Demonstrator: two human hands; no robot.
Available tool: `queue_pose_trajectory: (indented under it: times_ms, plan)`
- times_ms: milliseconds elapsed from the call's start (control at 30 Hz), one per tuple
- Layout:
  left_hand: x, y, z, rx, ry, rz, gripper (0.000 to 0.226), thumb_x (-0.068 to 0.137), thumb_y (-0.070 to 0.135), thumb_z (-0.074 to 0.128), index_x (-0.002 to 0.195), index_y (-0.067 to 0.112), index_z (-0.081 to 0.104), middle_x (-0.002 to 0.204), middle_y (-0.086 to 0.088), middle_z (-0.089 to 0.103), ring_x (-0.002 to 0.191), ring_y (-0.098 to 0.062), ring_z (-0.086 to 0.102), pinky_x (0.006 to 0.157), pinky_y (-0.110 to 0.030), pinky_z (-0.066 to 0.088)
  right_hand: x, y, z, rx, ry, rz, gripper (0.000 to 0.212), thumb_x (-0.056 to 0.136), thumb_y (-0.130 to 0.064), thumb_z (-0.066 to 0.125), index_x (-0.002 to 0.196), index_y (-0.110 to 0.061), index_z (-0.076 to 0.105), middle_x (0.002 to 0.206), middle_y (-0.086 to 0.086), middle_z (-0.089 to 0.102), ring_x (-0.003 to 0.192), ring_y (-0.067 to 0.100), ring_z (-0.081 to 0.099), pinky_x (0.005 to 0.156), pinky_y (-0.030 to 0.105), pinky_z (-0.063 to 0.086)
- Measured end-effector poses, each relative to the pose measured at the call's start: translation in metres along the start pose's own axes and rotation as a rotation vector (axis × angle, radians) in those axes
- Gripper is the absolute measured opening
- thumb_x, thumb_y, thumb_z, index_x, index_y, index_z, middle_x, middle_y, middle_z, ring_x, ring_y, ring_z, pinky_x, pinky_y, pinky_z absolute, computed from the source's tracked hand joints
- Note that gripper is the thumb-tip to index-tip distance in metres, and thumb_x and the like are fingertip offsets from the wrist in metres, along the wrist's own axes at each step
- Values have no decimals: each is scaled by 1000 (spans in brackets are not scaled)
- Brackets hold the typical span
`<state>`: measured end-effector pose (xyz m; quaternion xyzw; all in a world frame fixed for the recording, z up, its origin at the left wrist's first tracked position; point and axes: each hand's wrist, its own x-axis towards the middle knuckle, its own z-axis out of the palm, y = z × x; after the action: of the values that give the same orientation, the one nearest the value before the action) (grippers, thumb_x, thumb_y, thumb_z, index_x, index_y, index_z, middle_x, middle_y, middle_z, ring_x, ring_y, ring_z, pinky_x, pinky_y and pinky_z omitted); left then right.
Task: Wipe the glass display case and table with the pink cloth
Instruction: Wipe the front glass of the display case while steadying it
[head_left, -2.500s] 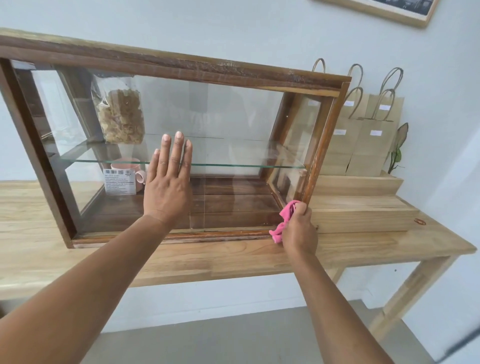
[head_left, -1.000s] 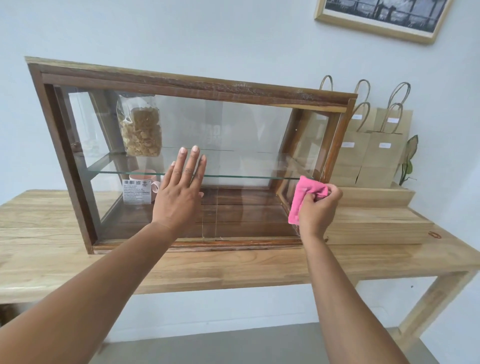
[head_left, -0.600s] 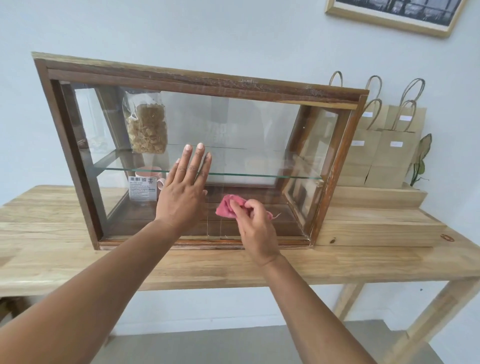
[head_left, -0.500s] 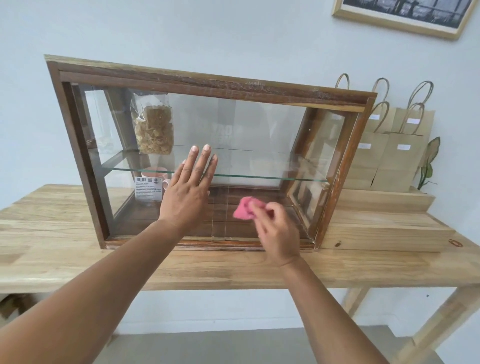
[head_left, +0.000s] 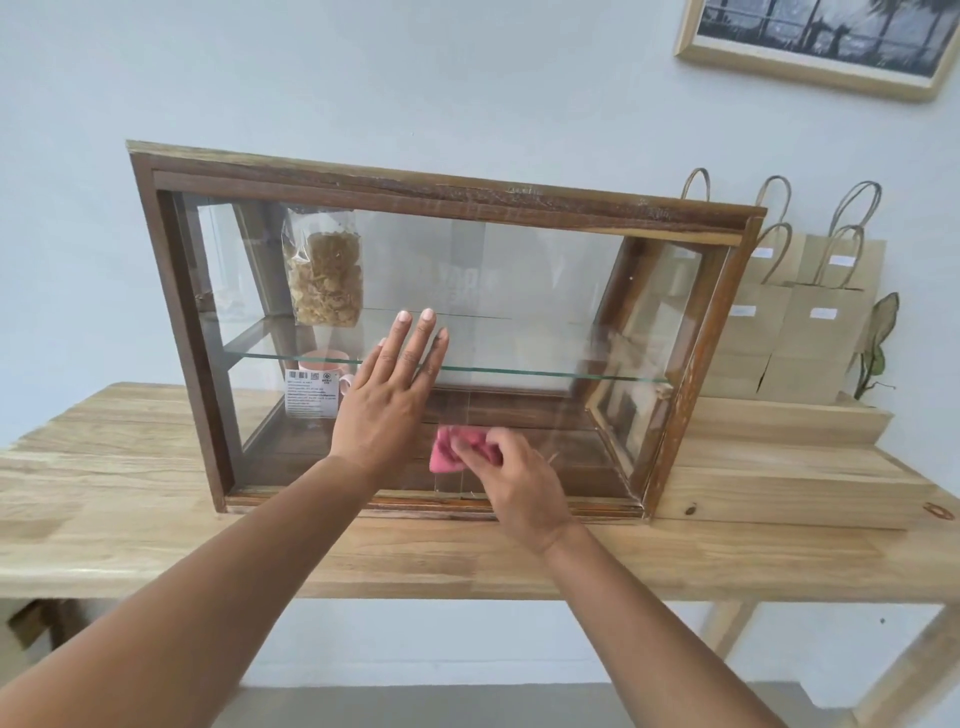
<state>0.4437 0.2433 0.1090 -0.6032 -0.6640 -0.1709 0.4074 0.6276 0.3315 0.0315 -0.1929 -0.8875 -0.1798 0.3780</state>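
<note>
A dark wooden glass display case (head_left: 182, 312) stands on a light wooden table (head_left: 130, 519). My left hand (head_left: 389, 400) lies flat on the front glass near its middle, fingers spread. My right hand (head_left: 514, 483) is closed on a crumpled pink cloth (head_left: 447, 454) and presses it against the lower part of the front glass, just right of my left hand. Inside the case a bag of snacks (head_left: 324, 273) stands on the glass shelf and a pink mug (head_left: 322, 364) with a label sits below.
Several brown paper bags (head_left: 810, 332) stand on a stepped wooden riser (head_left: 779, 467) right of the case, with a small plant (head_left: 878, 343) beside them. A framed picture (head_left: 815, 41) hangs on the wall at the upper right.
My right hand has carried the pink cloth from the case's right frame leftward across the lower front glass to beside my left hand. My left hand stays flat on the glass.
</note>
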Motion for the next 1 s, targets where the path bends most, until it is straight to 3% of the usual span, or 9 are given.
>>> queue_pose_trajectory:
  times_ms: [100,267,367,500,567,633,733,900,1000]
  plan:
    - [0,-6,-1,31,2,13,92,86,7,58,159,16,3,167,-7,-5,153,-28,-5,120,-43,17,-27,33,-13,-12,11,-112,50,86,-9,68,134,-24,59,101,5,51,80,17,51,65,35,60]
    - [1,-21,-7,26,64,-74,96,86,27,70,159,19,8,167,-10,-2,153,-32,0,123,-45,6,37,80,-77,126,456,402,48,92,-8,64,139,-20,57,105,11,52,77,20,57,60,38,57]
    - [0,-33,-7,-3,94,-206,95,88,39,68,159,18,9,167,-13,-2,153,-33,-2,123,-50,5,92,69,-96,129,626,482,45,95,-13,58,140,-18,54,108,16,52,78,18,56,62,29,55]
    - [-3,-49,-6,-51,60,-285,84,93,45,58,159,20,12,166,-16,1,153,-35,-3,120,-58,10,98,19,-48,86,380,274,24,101,-45,50,122,-39,60,100,-16,55,81,6,51,64,21,48]
    - [-7,-53,-4,-52,43,-273,80,95,46,55,159,20,14,166,-16,2,153,-35,-2,119,-60,12,65,2,-18,76,222,30,23,100,-32,59,123,-34,56,94,-10,55,82,17,52,68,27,45]
    - [-9,-54,-1,-37,26,-276,79,96,48,51,159,22,11,166,-13,-1,153,-33,-5,119,-59,12,20,4,3,-13,30,-224,51,95,-11,62,141,-30,48,105,4,55,90,22,52,74,34,47]
    - [-9,-54,0,-7,13,-288,79,97,52,45,159,24,4,167,-11,-6,153,-31,-8,120,-57,11,-21,30,4,-39,-58,-289,59,90,-8,67,142,-28,48,110,5,54,93,21,53,79,34,53]
    - [-11,-54,3,4,13,-289,78,99,53,41,159,24,0,166,-12,-8,153,-31,-10,120,-58,9,10,79,-55,48,362,207,41,96,-13,58,137,-15,58,102,10,51,79,10,47,60,24,52]
    - [-9,-51,2,-10,8,-302,77,99,51,39,159,24,-1,166,-12,-10,152,-31,-13,120,-58,8,68,81,-88,154,636,498,42,97,-15,55,140,-13,54,107,16,51,87,3,47,66,20,47]
